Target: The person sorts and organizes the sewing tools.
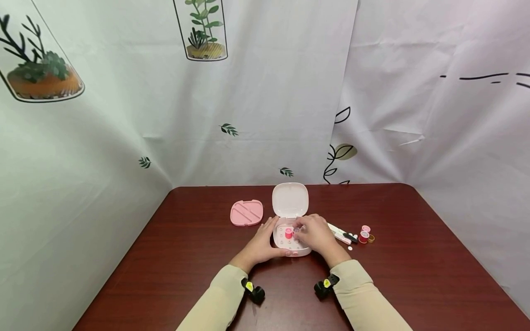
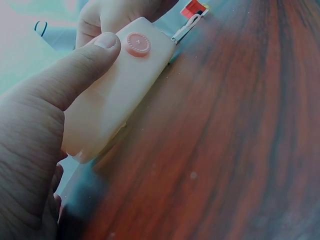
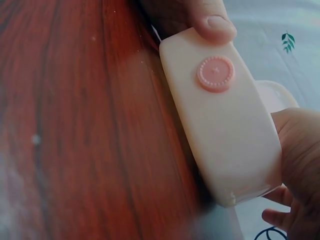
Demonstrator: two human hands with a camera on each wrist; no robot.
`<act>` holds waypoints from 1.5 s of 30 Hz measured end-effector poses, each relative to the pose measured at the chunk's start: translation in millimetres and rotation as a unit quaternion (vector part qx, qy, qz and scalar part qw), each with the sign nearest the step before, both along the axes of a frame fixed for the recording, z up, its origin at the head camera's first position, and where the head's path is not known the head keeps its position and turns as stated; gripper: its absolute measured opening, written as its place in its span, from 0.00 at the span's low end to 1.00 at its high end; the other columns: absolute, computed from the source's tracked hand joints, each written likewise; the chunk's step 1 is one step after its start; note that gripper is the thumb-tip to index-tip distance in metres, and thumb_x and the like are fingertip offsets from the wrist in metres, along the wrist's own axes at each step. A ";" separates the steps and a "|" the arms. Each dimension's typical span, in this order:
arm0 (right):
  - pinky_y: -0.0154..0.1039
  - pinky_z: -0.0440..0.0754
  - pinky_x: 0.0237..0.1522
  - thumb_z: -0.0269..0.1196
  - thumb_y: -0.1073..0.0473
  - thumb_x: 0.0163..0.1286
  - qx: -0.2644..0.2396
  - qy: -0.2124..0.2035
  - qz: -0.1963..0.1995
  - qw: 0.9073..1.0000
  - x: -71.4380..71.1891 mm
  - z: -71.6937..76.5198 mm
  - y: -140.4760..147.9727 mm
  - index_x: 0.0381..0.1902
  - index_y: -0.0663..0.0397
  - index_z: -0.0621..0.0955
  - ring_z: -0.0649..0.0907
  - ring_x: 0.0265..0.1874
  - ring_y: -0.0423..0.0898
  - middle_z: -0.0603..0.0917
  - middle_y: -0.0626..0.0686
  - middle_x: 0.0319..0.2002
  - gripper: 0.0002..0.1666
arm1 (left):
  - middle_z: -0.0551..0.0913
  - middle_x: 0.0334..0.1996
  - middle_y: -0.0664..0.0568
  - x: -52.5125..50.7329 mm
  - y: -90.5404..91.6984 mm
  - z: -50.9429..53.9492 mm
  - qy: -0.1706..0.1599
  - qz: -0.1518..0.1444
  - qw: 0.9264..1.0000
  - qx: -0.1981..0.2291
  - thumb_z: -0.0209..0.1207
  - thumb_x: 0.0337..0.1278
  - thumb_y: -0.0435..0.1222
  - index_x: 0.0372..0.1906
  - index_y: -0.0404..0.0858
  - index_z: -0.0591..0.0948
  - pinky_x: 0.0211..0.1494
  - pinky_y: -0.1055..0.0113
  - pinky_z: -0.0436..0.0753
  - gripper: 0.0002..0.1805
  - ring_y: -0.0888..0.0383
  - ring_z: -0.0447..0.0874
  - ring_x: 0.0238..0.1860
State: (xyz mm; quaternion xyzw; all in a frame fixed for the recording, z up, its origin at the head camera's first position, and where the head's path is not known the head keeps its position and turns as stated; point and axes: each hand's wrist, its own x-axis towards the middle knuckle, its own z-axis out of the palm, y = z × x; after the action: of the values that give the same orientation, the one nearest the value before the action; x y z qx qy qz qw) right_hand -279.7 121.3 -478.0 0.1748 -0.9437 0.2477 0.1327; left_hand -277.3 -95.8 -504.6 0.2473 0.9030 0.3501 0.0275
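Note:
A white sewing box [image 1: 301,253] stands on the table with its lid [image 1: 290,200] raised. A round pink button clasp [image 3: 216,71] sits on its front wall. My left hand [image 1: 261,243] grips the box's left side, with the thumb [image 2: 87,67] against the front wall. Inside, a bright pink thread spool [image 1: 288,233] stands on the pegged base. Just right of it, the fingertips of my right hand [image 1: 318,234] pinch a pale purple thread spool [image 1: 296,230], partly hidden by them. The wrist views do not show the box's inside.
A pink divided tray [image 1: 246,213] lies left of the lid. To the right lie a white strip-like item [image 1: 338,232], a dark slim tool [image 1: 350,237], a red spool [image 1: 364,236], a pink spool [image 1: 365,228], a yellow ring-like item [image 1: 371,238] and small white pieces [image 1: 350,248].

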 end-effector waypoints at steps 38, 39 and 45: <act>0.61 0.70 0.62 0.69 0.54 0.67 -0.119 0.010 -0.025 0.992 1.4 24.6 75.7 0.45 0.53 0.85 0.77 0.57 0.61 0.86 0.57 0.49 0.13 | 0.57 0.78 0.44 0.4 0.6 0.6 -0.007 0.007 1.000 0.009 0.75 0.44 0.59 0.80 0.44 0.57 0.78 0.45 0.50 0.61 0.44 0.46 0.80; 0.61 0.70 0.61 0.69 0.54 0.67 -0.126 0.016 -0.027 0.992 1.7 24.4 83.3 0.46 0.54 0.85 0.77 0.57 0.61 0.86 0.57 0.49 0.13 | 0.57 0.78 0.44 0.4 0.5 0.6 -0.006 0.008 1.000 0.009 0.75 0.44 0.59 0.80 0.43 0.57 0.78 0.45 0.50 0.61 0.44 0.46 0.80; 0.56 0.77 0.50 0.67 0.53 0.70 -0.156 0.009 -0.067 0.986 8.2 20.7 126.5 0.48 0.56 0.84 0.80 0.50 0.62 0.84 0.62 0.52 0.15 | 0.57 0.79 0.44 1.2 0.0 0.4 -0.010 0.011 1.000 0.010 0.74 0.43 0.60 0.80 0.45 0.56 0.78 0.44 0.51 0.61 0.43 0.46 0.80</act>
State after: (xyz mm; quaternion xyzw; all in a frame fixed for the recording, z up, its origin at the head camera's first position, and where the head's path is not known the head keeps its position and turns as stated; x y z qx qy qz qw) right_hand -271.5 247.8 -457.3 0.0906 -0.9020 0.3806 0.1827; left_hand -276.1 -95.8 -504.2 0.2343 0.9018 0.3617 0.0308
